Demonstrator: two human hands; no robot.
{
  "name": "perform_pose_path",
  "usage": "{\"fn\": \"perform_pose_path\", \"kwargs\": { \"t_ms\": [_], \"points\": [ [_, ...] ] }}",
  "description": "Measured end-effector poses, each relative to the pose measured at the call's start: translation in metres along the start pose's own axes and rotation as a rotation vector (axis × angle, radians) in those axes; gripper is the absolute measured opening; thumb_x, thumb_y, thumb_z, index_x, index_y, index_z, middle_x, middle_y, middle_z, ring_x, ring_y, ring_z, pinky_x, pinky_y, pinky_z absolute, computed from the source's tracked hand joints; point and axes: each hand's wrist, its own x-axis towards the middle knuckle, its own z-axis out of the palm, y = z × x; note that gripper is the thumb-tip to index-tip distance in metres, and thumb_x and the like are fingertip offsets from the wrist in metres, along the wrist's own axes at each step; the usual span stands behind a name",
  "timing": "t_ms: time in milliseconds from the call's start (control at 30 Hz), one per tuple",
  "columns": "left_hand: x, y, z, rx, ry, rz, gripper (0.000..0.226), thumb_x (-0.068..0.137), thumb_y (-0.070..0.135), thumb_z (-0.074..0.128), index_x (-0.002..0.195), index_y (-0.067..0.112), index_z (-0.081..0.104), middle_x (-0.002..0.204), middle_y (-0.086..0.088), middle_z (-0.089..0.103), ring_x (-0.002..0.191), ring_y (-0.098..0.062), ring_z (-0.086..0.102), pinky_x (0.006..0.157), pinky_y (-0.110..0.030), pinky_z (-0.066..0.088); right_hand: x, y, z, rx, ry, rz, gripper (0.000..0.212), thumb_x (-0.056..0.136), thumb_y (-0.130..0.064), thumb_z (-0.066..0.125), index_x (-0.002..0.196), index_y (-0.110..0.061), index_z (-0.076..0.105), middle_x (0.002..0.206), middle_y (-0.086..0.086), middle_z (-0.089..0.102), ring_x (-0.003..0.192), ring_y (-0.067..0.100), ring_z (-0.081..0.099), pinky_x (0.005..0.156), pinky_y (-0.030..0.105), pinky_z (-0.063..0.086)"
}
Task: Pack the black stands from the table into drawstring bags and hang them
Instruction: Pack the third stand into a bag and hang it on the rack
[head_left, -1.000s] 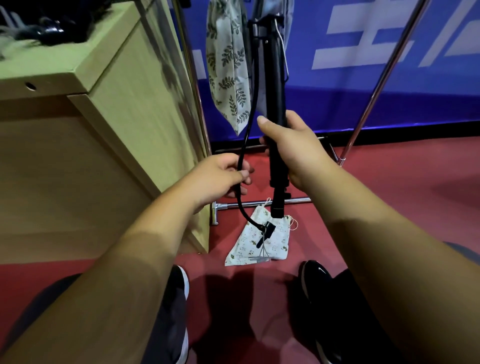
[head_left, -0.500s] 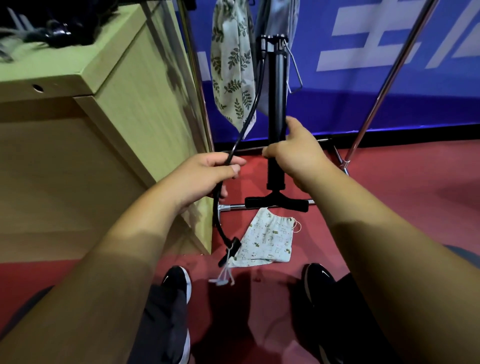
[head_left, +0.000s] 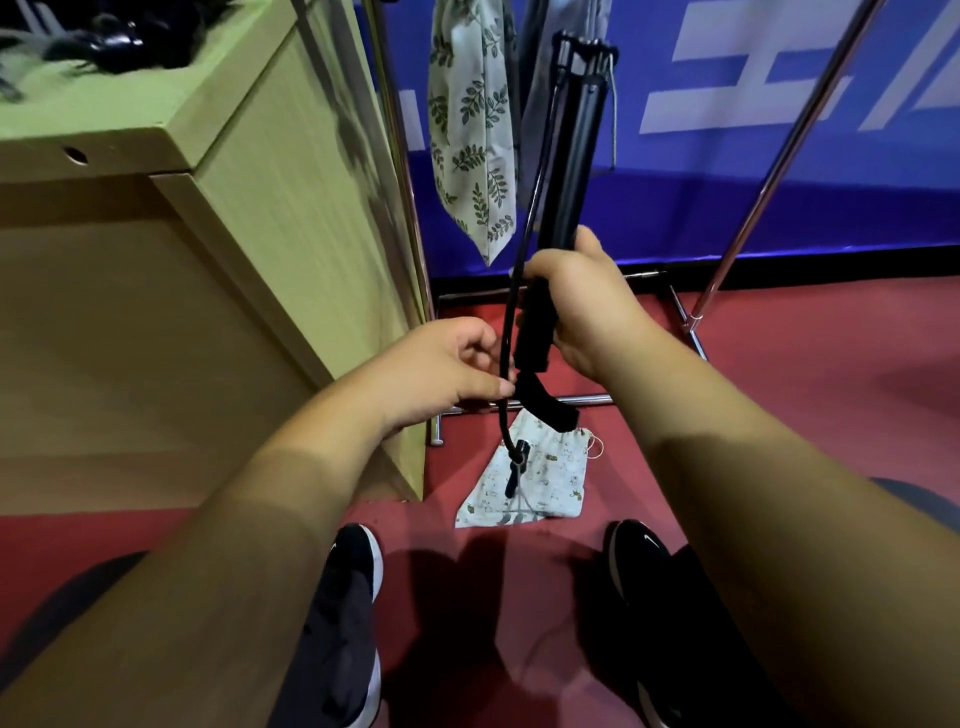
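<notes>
From the head view, your right hand (head_left: 587, 306) is wrapped closed around the middle of the black stand (head_left: 569, 171), thumb up along the shaft, and your left hand (head_left: 447, 369) has its fingers curled, thumb and fingertips pinching the thin black cord (head_left: 521, 270) that runs alongside it. The stand is held in the air in front of you, right of the table (head_left: 249, 171) and in front of the metal rack (head_left: 395, 156), where a leaf-print bag (head_left: 470, 130) already hangs. Its long axis is close to upright, with the top leaning a little right and away from you. The bundled rod ends point up, and the bent black foot points down towards the white drawstring bag (head_left: 540, 478) lying flat on the red floor (head_left: 779, 415) between your shoes. The step looks like gathering the loose cord against the shaft before bagging. Draw the cord in flush so its dangling clip (head_left: 518, 465) cannot snag the bag's mouth. You will need a free hand to pick up and open the bag, so pin the cord under your right grip first. Then feed the stand in end-first along its length.
</notes>
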Motion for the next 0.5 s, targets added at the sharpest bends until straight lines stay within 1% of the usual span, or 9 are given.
{"fn": "perform_pose_path", "kwargs": {
  "t_ms": [67, 133, 233, 300, 333, 367, 433, 467, 500],
  "points": [
    [0.002, 0.001, 0.001, 0.077, 0.038, 0.022, 0.030, 0.082, -0.002, 0.086, 0.086, 0.020, 0.066, 0.077, 0.004, 0.062, 0.075, -0.014, 0.059, 0.078, -0.035, 0.052, -0.002, -0.002, 0.002, 0.053, 0.008, 0.031, 0.023, 0.081, -0.001, 0.055, 0.099, -0.015, 0.053, 0.078, 0.006, 0.058, 0.068, 0.023, 0.056, 0.066, 0.040, 0.048],
    [0.003, 0.003, 0.003, 0.137, 0.066, 0.056, 0.031, 0.079, 0.002, 0.090, 0.084, 0.022, 0.066, 0.079, 0.005, 0.065, 0.072, -0.009, 0.062, 0.074, -0.026, 0.053, -0.001, -0.005, 0.002, 0.074, 0.016, 0.041, 0.017, 0.085, -0.002, 0.052, 0.093, -0.016, 0.050, 0.069, 0.001, 0.055, 0.065, 0.021, 0.053, 0.066, 0.040, 0.046],
    [0.006, 0.002, 0.005, 0.176, 0.093, 0.071, 0.032, 0.079, 0.004, 0.091, 0.088, 0.020, 0.064, 0.083, 0.007, 0.070, 0.070, -0.004, 0.064, 0.067, -0.014, 0.051, 0.000, -0.005, 0.001, 0.069, 0.008, 0.051, 0.017, 0.083, -0.012, 0.058, 0.099, -0.017, 0.056, 0.075, 0.000, 0.059, 0.071, 0.022, 0.057, 0.071, 0.040, 0.048],
    [0.008, 0.001, 0.007, 0.186, 0.073, 0.064, 0.033, 0.080, 0.007, 0.090, 0.098, 0.018, 0.065, 0.081, 0.011, 0.069, 0.067, -0.001, 0.061, 0.063, -0.012, 0.047, -0.002, -0.005, 0.000, 0.058, 0.012, 0.055, 0.019, 0.082, -0.018, 0.066, 0.100, -0.019, 0.059, 0.075, -0.002, 0.060, 0.072, 0.020, 0.058, 0.070, 0.039, 0.050],
    [0.009, 0.000, 0.007, 0.202, 0.055, 0.063, 0.034, 0.081, 0.010, 0.091, 0.104, 0.019, 0.066, 0.080, 0.013, 0.068, 0.068, -0.002, 0.061, 0.064, -0.015, 0.047, -0.002, -0.005, -0.001, 0.048, 0.008, 0.057, 0.018, 0.085, -0.020, 0.070, 0.100, -0.019, 0.060, 0.073, -0.005, 0.060, 0.070, 0.018, 0.059, 0.067, 0.037, 0.051],
    [0.009, 0.000, 0.005, 0.240, 0.046, 0.067, 0.037, 0.081, 0.017, 0.092, 0.109, 0.022, 0.068, 0.084, 0.014, 0.069, 0.073, -0.004, 0.062, 0.069, -0.020, 0.048, -0.003, -0.005, -0.003, 0.044, -0.003, 0.061, 0.019, 0.088, -0.022, 0.074, 0.102, -0.020, 0.061, 0.073, -0.006, 0.060, 0.069, 0.016, 0.061, 0.063, 0.035, 0.052],
    [0.011, -0.001, 0.001, 0.318, 0.006, 0.078, 0.046, 0.080, 0.029, 0.092, 0.120, 0.032, 0.069, 0.104, 0.017, 0.074, 0.097, -0.004, 0.068, 0.087, -0.027, 0.052, -0.005, -0.005, -0.005, 0.062, -0.032, 0.066, 0.026, 0.089, -0.027, 0.081, 0.107, -0.020, 0.064, 0.079, -0.006, 0.062, 0.071, 0.016, 0.064, 0.058, 0.033, 0.054],
    [0.011, -0.002, -0.001, 0.314, -0.034, 0.080, 0.048, 0.081, 0.030, 0.091, 0.123, 0.033, 0.069, 0.112, 0.018, 0.075, 0.107, -0.002, 0.068, 0.094, -0.026, 0.051, -0.005, -0.004, -0.006, 0.072, -0.041, 0.062, 0.030, 0.088, -0.028, 0.083, 0.109, -0.019, 0.064, 0.079, -0.006, 0.064, 0.071, 0.015, 0.065, 0.058, 0.032, 0.054],
    [0.011, -0.002, -0.002, 0.285, -0.081, 0.076, 0.044, 0.083, 0.028, 0.090, 0.122, 0.033, 0.070, 0.113, 0.020, 0.075, 0.109, 0.001, 0.068, 0.095, -0.022, 0.050, -0.005, -0.003, -0.005, 0.074, -0.045, 0.054, 0.032, 0.087, -0.028, 0.086, 0.108, -0.019, 0.064, 0.076, -0.008, 0.065, 0.068, 0.012, 0.065, 0.058, 0.031, 0.053]
  ]
}}
